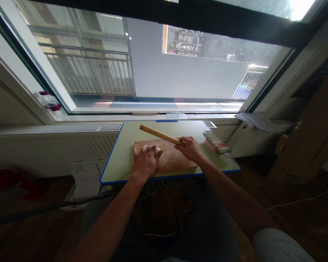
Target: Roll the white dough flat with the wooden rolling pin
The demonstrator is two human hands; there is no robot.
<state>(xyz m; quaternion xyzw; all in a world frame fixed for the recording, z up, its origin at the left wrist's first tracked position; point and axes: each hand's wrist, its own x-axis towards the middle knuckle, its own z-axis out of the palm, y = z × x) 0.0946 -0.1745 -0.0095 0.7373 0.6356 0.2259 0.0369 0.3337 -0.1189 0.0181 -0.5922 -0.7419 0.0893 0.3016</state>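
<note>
My right hand (190,148) is closed round one end of a wooden rolling pin (159,134). The pin tilts up to the left, its far end raised above the cutting board. My left hand (146,160) rests at the left side of the board with fingers curled, and a small pale lump of dough (156,150) shows between its thumb and forefinger. Part of the lump is hidden by the fingers. Whitish flour is scattered over the wooden cutting board (177,162), which lies flat under both hands.
The board lies on a small pale-green table (116,165) with a blue edge. A blurred-out object (217,142) stands at the table's right. Beyond are a window sill with a plastic bottle (49,101) and papers (257,120), and a radiator (93,145). Cardboard boxes (303,145) stand to the right.
</note>
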